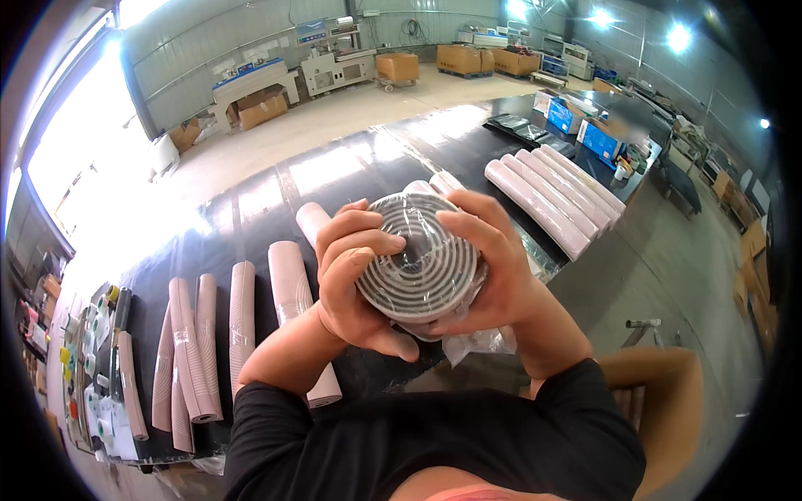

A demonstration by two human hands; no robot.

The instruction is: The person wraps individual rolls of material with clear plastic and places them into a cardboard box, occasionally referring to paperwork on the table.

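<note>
A rolled-up mat (422,288) in clear film is held up in front of my chest, its spiral end facing me. My left hand (349,280) grips its left side, with a finger pressed near the centre of the spiral. On the other side my right hand (501,263) wraps round the roll, its fingertips at the end's rim. Loose clear film (480,344) hangs below the roll. Just left of my left forearm, a pink rolled mat (290,280) lies on the black table (251,213). Most of the held roll's length is hidden behind its end.
Several wrapped pink rolls (551,200) lie side by side at the table's right, and more loose rolls (192,342) at its left. Blue boxes (600,142) stand at the far right corner. A cardboard box (668,401) sits by my right side. Machines (337,67) line the far wall.
</note>
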